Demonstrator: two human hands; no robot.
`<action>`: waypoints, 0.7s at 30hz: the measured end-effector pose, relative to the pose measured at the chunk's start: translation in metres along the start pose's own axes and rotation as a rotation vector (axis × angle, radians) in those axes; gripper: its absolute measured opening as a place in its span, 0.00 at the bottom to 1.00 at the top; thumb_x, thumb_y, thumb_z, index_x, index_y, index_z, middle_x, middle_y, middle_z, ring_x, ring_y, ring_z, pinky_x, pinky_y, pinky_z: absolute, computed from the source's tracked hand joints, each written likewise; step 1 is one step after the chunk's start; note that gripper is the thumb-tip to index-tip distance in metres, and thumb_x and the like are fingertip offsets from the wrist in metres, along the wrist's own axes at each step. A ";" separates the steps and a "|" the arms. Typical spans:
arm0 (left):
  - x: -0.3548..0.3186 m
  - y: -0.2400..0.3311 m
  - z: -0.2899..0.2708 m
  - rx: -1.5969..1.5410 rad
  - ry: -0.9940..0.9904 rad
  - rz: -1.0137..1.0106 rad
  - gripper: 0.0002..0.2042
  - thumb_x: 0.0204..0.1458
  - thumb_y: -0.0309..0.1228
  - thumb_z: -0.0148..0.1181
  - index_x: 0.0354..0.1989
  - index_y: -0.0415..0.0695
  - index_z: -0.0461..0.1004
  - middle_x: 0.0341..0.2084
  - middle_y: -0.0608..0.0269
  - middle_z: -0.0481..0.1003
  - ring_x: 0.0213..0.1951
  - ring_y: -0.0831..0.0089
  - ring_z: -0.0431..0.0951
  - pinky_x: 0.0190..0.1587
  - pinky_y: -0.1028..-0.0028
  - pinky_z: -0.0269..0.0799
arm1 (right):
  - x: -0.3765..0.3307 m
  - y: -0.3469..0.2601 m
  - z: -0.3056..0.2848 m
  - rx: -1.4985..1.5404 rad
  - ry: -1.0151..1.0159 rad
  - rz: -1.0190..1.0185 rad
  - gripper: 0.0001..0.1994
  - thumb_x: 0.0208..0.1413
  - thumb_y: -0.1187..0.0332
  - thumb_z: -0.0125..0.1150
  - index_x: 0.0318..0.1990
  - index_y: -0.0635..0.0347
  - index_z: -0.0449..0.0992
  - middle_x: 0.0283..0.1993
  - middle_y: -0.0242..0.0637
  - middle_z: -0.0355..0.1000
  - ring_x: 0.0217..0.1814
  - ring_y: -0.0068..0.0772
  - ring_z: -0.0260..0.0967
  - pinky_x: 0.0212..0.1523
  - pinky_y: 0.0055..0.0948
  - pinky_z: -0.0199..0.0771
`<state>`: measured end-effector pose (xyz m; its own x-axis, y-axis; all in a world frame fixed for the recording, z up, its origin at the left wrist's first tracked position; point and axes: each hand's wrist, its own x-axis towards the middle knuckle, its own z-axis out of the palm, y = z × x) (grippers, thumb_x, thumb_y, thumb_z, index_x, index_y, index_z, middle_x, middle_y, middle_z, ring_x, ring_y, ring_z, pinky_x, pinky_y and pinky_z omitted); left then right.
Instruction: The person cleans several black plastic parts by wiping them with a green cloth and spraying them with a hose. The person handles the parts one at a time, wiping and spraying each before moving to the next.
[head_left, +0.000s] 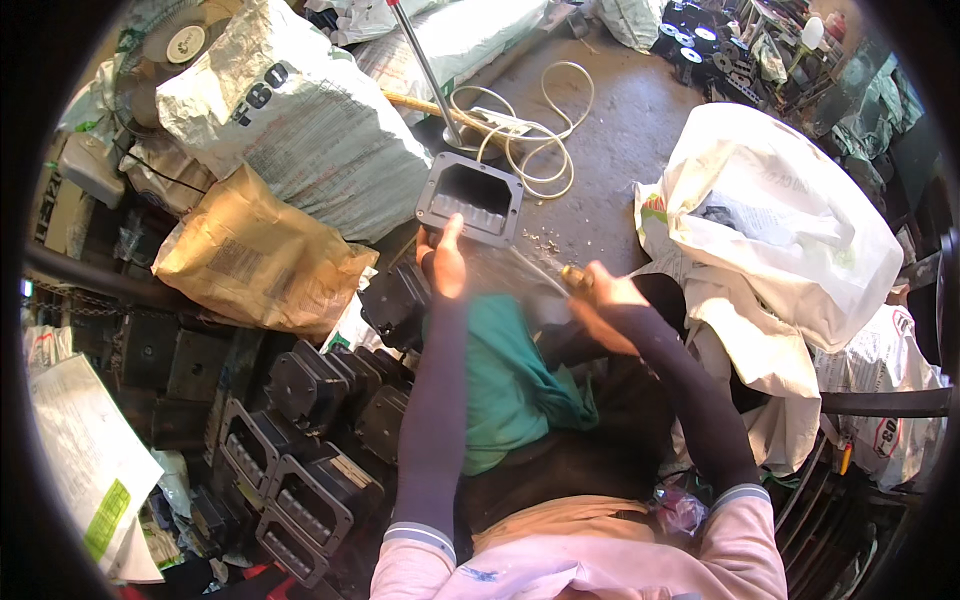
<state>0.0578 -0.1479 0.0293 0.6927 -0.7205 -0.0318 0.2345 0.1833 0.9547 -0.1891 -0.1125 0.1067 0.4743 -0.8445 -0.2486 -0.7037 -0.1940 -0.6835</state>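
Note:
Up ahead, my left hand (445, 262) is closed on the near rim of a dark grey plastic housing (472, 200), its thumb lying over the edge. The housing has a wide flange with corner holes, and its open hollow faces me. To the right, my right hand (608, 290) is wrapped round a thin hand tool (572, 276) with a yellowish handle. A slim shaft points from it toward the housing without visibly touching it; its exact kind is unclear. A green cloth (505, 385) lies across my lap between my forearms.
Several similar black housings (310, 500) are stacked at my lower left. A brown paper sack (265, 250) and a big white sack (300, 130) stand left. An open white sack (790, 220) is on the right. A coiled pale cable (570, 150) and a metal stand pole (425, 70) are ahead.

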 end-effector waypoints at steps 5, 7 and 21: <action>0.000 0.001 -0.001 -0.044 -0.039 -0.060 0.16 0.52 0.27 0.66 0.48 0.32 0.77 0.45 0.58 0.78 0.46 0.71 0.76 0.51 0.73 0.70 | 0.001 -0.003 -0.001 0.107 0.185 -0.047 0.20 0.58 0.59 0.61 0.48 0.65 0.65 0.38 0.62 0.75 0.43 0.65 0.74 0.43 0.47 0.74; -0.002 0.004 0.001 -0.067 -0.039 -0.087 0.16 0.52 0.27 0.66 0.48 0.32 0.77 0.45 0.57 0.77 0.45 0.71 0.76 0.50 0.73 0.70 | 0.002 -0.003 0.000 0.037 0.064 -0.094 0.21 0.58 0.59 0.61 0.49 0.66 0.64 0.39 0.63 0.75 0.45 0.65 0.74 0.43 0.48 0.73; 0.000 0.003 -0.005 -0.183 -0.377 -0.152 0.16 0.60 0.33 0.60 0.52 0.38 0.73 0.45 0.64 0.75 0.48 0.72 0.73 0.55 0.71 0.67 | 0.035 0.014 -0.017 0.511 -0.008 0.020 0.16 0.60 0.65 0.61 0.52 0.63 0.69 0.29 0.32 0.70 0.24 0.23 0.66 0.26 0.28 0.69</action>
<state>0.0618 -0.1440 0.0304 0.3521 -0.9356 -0.0251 0.4549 0.1476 0.8782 -0.1915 -0.1528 0.0999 0.4692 -0.8411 -0.2690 -0.3650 0.0927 -0.9264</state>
